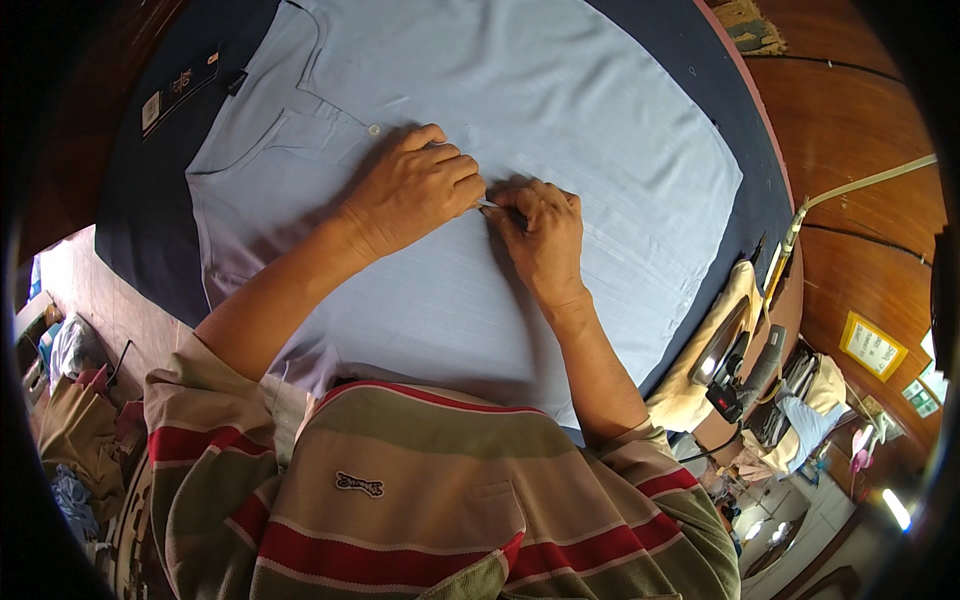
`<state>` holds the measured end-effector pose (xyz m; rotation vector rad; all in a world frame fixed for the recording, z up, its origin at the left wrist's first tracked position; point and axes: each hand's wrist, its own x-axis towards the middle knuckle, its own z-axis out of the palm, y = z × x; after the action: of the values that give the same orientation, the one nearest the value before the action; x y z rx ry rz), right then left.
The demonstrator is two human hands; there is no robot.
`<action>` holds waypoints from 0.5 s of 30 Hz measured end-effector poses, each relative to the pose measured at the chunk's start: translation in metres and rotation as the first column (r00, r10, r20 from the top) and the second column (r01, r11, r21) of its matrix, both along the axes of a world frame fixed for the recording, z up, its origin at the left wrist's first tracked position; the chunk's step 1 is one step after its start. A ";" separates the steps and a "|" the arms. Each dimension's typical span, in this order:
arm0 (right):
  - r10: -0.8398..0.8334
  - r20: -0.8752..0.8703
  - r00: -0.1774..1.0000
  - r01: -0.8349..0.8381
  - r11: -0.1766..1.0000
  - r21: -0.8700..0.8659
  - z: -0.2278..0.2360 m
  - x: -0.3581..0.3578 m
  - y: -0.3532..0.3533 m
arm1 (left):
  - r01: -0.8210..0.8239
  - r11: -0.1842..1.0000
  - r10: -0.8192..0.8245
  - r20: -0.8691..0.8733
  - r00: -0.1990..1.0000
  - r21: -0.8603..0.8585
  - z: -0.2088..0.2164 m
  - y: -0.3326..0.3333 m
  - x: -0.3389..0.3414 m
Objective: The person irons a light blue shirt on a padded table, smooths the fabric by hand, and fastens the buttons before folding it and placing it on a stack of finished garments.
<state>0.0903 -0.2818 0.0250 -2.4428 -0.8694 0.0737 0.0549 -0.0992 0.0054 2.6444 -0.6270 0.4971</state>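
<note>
A light blue polo shirt [560,100] lies spread flat on a dark navy padded table [740,150], its collar and button placket at the upper left. My left hand [415,185] rests on the shirt's middle with its fingers curled, pinching the cloth. Right beside it my right hand [545,230] also presses on the cloth, fingers closed around a small thin pale object between the two hands. What that object is cannot be told.
An electric iron [730,350] rests on a cream pad at the table's right edge, its cord running up. A dark card with a label [180,90] lies at the upper left. Cloth heaps [70,420] sit at the lower left, clutter at the lower right.
</note>
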 end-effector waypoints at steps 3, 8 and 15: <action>0.027 0.041 0.999 -0.028 0.999 0.016 -0.001 0.001 -0.001 | 0.005 1.000 -0.005 0.011 1.000 -0.006 0.000 0.001 0.000; 0.036 0.033 0.999 -0.036 0.999 -0.001 0.000 0.001 -0.002 | 0.023 1.000 -0.023 0.014 1.000 -0.005 0.003 0.002 0.001; 0.034 -0.015 0.999 -0.035 0.996 -0.079 0.002 0.001 -0.003 | 0.024 1.000 -0.023 0.037 0.999 -0.012 0.002 -0.002 0.002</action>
<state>0.0917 -0.2844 0.0269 -2.4979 -0.9194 0.1405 0.0566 -0.1010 0.0077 2.6181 -0.6633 0.5425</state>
